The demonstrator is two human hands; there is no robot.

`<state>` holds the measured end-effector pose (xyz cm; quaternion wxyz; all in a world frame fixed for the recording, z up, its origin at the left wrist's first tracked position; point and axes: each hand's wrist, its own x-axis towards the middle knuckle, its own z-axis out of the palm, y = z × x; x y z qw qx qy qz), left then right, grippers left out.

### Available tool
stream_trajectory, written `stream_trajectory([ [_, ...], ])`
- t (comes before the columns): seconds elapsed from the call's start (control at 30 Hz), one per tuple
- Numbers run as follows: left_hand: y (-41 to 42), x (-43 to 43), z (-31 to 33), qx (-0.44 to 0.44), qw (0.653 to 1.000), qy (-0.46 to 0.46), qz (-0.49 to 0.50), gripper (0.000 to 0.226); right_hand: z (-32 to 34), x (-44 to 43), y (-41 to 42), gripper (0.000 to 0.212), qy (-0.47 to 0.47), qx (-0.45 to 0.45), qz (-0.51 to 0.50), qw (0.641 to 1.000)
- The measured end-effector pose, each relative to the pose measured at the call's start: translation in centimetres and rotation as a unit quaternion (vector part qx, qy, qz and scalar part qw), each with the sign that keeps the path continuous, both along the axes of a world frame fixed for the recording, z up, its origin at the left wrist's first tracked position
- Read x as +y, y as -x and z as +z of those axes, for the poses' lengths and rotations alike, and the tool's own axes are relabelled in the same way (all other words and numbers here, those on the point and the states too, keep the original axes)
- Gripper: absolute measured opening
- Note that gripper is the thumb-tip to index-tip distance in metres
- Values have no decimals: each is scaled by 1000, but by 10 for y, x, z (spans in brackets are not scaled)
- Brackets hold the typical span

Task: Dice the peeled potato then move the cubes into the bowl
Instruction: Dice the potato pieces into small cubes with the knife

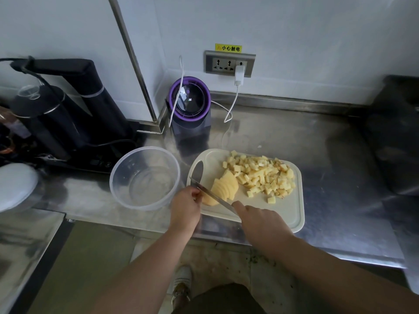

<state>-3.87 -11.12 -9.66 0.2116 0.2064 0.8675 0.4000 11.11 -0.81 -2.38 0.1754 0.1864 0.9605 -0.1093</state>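
Slicing the potato [223, 188] on the board [292, 214], we are gripping the knife [213, 196] in the right hand [260, 220]. The left hand [186, 207] is holding its near-left end with curled fingers; we are keeping them tucked from the blade. The bowl [145, 177] is standing left.

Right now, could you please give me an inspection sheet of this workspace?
Surface: steel counter, reflective.
Job's things: potato cubes piled on white cutting board; sliced potato beside them; clear bowl empty, left of board.
Clutter: purple blender, black kettle at back.
Grips: left hand holds sliced potato; right hand holds knife, blade on it.
Cables: white cable from charger loops past blender.
Surroundings: wall socket, white wall.
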Motion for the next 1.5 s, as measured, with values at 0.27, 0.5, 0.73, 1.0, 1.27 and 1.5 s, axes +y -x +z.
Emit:
stream_trajectory([
  [0.27, 3, 0, -1, -13, 1000, -3, -6, 10, 0, -2, 0, 55, -7, -5, 12, 1000],
  [0.5, 4, 1, -4, -16, 1000, 2, -6, 9, -9, -4, 2, 47, 7, -9, 16, 1000],
  [0.73, 5, -1, -4, -26, 1000, 8, -11, 6, -17, 7, 5, 39, 76, -16, -30, 997],
  [1.0, 8, 0, 0, -52, 998, -4, -20, 9, -8, 6, -4, 42, 72, 0, -65, 995],
  [1.27, 6, -3, -2, -51, 998, -23, 0, 11, -2, 0, -8, 53, 51, 3, -34, 998],
  [1.5, 5, -3, 0, -48, 998, -28, -4, 12, -9, 1, -11, 50, 20, 10, -2, 1000],
])
